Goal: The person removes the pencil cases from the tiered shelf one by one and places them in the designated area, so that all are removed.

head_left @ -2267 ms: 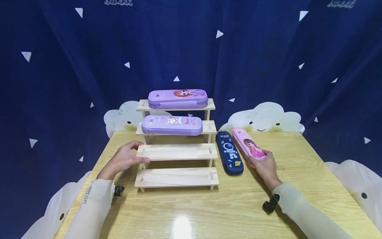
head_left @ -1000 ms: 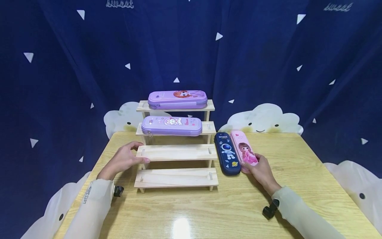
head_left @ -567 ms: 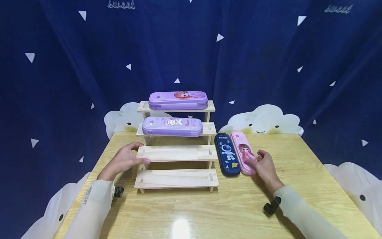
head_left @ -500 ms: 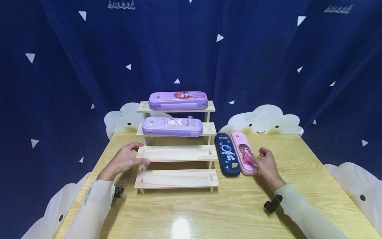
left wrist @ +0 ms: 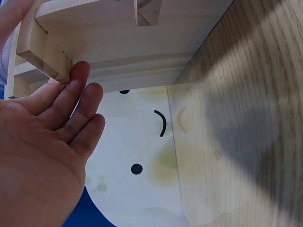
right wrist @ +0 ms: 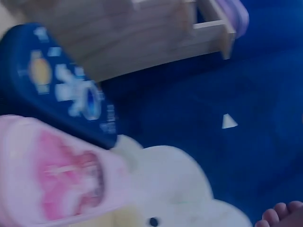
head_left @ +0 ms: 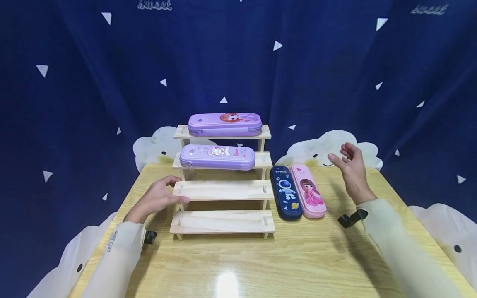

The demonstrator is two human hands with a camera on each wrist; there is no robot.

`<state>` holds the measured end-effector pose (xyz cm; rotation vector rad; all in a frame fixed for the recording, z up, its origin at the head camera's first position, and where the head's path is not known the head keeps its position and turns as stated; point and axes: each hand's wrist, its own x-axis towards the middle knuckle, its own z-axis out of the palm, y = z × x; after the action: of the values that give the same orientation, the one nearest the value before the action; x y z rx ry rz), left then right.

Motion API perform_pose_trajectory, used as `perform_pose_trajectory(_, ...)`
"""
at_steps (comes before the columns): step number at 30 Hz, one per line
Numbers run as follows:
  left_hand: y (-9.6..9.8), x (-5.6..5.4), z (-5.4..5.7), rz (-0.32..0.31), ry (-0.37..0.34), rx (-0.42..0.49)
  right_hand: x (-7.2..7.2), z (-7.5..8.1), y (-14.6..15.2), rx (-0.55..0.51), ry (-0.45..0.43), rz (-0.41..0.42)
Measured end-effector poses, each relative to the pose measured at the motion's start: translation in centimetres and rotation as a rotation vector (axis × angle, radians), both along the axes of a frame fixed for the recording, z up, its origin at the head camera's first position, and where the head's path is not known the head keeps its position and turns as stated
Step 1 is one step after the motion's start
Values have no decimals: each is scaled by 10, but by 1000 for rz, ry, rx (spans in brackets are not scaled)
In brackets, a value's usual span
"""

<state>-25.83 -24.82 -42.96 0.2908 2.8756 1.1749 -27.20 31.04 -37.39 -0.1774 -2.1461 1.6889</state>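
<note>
On counter [head_left: 231, 256]: gripping rack [head_left: 223, 189] with left hand [head_left: 159, 198]; holding right hand [head_left: 353, 171] aloft, loose, empty, near pink case [head_left: 308, 188]. Probably between grips; next, needing downward reach to it.

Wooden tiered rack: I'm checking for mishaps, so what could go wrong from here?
The left hand holds the tiered rack by its left side; if it pulled, the upper purple pencil case and lower purple pencil case might slide off their boards. The navy astronaut pencil case lies close beside the rack, so lifting it could bump the rack or the adjacent pink pencil case.
</note>
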Motion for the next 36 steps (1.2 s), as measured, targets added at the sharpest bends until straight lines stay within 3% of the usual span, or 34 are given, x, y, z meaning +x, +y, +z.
perform_pose_trajectory(6, 0, 1, 1, 2, -7, 0, -16, 37, -12, -27, 162, 103)
perform_pose_trajectory(9, -1, 2, 1, 5, -6, 3, -19, 53, -24, 8, 230, 179)
perform_pose_trajectory(16, -1, 2, 0, 2, 3, 5, -26, 76, -57, 105, 310, 352)
perform_pose_trajectory(21, -1, 2, 1, -4, -2, -1, -30, 84, -82, 175, 313, 443)
perform_pose_trajectory(28, 0, 0, 3, -5, 4, -6, -35, 89, -116, 193, 328, 522)
perform_pose_trajectory(36, -1, 1, 2, 1, -10, -18, -38, 85, -149, 213, 308, 613)
